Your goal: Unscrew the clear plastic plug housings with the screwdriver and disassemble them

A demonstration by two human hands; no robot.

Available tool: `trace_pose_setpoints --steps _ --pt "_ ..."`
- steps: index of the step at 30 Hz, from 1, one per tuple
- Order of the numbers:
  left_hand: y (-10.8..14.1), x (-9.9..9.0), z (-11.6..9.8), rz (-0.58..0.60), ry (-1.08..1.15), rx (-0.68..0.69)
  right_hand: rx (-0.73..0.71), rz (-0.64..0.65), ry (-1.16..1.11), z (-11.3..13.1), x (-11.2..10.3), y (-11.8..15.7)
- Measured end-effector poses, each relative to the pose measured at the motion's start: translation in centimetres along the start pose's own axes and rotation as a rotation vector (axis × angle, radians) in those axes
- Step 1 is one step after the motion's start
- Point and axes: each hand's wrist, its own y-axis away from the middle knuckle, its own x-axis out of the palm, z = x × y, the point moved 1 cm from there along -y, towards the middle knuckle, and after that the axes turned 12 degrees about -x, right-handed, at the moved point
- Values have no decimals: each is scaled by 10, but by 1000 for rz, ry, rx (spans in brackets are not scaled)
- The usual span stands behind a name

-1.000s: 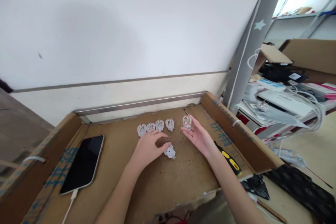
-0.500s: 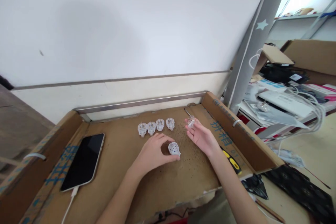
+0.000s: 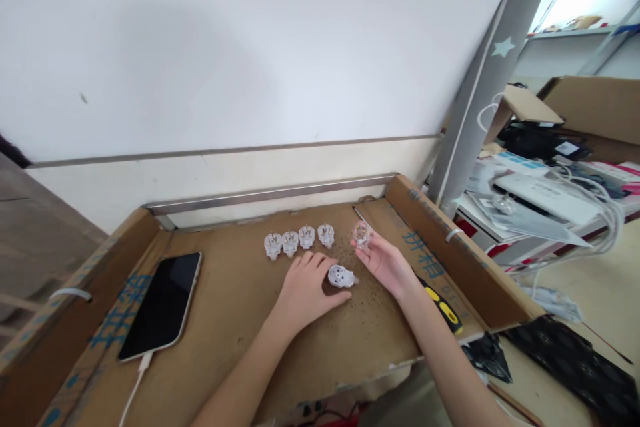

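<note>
My right hand pinches a clear plug shell with metal parts showing inside it, held up over the cardboard. On the cardboard lies a whitish plug part with holes in its round face and its narrow end to the right. Curved around that part is my left hand, thumb and fingers spread apart with a gap between thumb and part. Beyond my left hand stand several clear plugs in a row, pins up.
A phone with a white cable lies at left. A yellow-black handled tool rests beside my right forearm, and a thin screwdriver-like rod lies at the back. Cardboard side walls border the work surface. A cluttered table stands at right.
The whitish plug part has turned so that its narrow end points right, and my left thumb has come away from it. The clear shell in my right hand has tilted.
</note>
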Motion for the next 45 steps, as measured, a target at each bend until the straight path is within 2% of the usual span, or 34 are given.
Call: trace_pose_setpoints --steps 3,7,12,17,21,25,33,38,43,45 --pt "-3 2 -1 10 26 1 -35 19 79 -1 -2 -1" --pt "-4 -5 7 -26 120 -52 -114 81 265 -8 -1 1" --pt "-2 -15 16 -40 209 -158 -292 137 599 -26 9 7" --pt "-3 -14 22 24 221 -260 -470 236 877 -32 16 14" --pt "-4 -13 24 -20 230 -190 -554 357 1001 -34 21 19" --pt "-4 -11 25 -31 266 -163 -600 414 1056 -36 24 22" --pt "-5 -5 28 12 364 -172 -639 428 1089 -37 26 24" --pt "-5 -4 23 65 587 -181 -633 326 1090 -38 26 22" --pt "-8 -2 19 173 831 -213 -594 259 1041 -36 27 22" --pt "-9 -3 19 155 887 -248 -578 245 1009 -36 27 22"
